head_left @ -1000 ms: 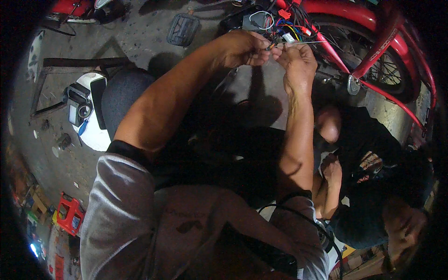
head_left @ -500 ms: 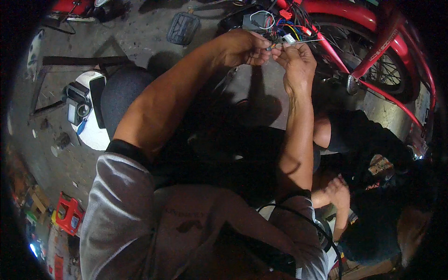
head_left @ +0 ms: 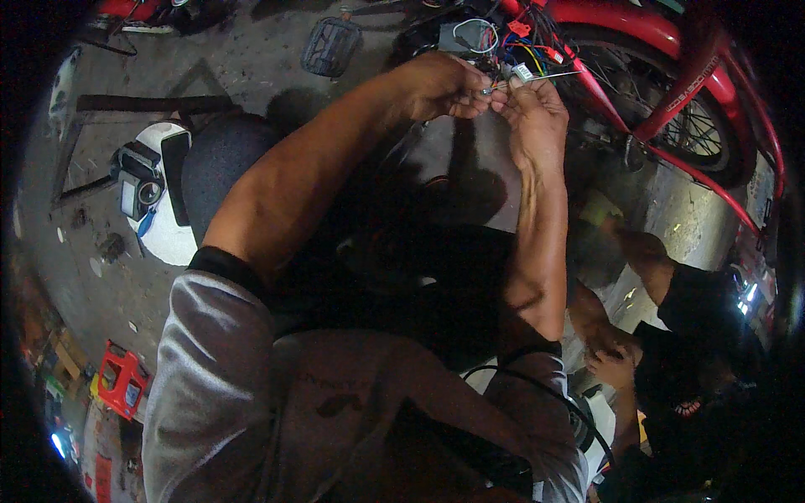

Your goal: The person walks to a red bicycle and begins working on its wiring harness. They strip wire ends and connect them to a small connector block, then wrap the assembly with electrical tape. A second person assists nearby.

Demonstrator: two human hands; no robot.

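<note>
Both my hands meet at a bundle of coloured wires [head_left: 530, 55] beside the red bicycle-type frame. Between the fingertips of my left hand [head_left: 449, 88], pinched closed, is a small wire connector [head_left: 486, 90] with thin orange-yellow leads. My right hand [head_left: 537, 113] is closed on a thin metal rod [head_left: 555, 76] that sticks out to the right past its fingers; its other end points toward the small connector. Just above the right fingertips sits a white plug [head_left: 521, 72]. My fingers partly hide the contact between rod and connector.
A grey box [head_left: 457, 35] with a looped white wire lies behind my hands. The red frame [head_left: 604, 109] and spoked wheel [head_left: 700, 126] stand right. A black basket-like part [head_left: 331, 46] lies on the floor. At right, another person's hands [head_left: 616, 360] are near my right arm.
My hands stay nearly where they were, still pinching the connector and rod. The person at right has shifted, bringing their hands together. My view has moved slightly.
</note>
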